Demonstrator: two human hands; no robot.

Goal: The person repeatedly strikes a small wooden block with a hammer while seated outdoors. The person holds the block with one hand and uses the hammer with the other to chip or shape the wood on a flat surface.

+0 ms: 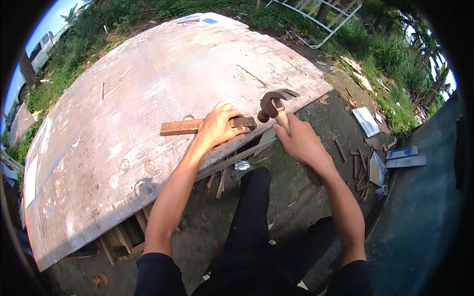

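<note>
A brown wooden strip (178,127) lies near the front edge of a worn, pale wooden tabletop (148,84). My left hand (217,127) is closed over it, fingers bent around its right part, and a darker end sticks out beyond them. With my right hand (302,141) I grip a claw hammer (272,104) by its light wooden handle. The rusty hammer head hangs just off the strip's right end, close to the table edge, its claw turned to the far right. Behind the strip, a small round thing (188,117) is partly hidden.
Below the table edge, loose wood offcuts (223,180) and a crumpled foil piece (242,165) are visible. More wood scraps (363,170) and a tape roll (381,190) lie on the ground to the right, near blue-white panels (406,159). A white metal frame (321,19) stands at the back.
</note>
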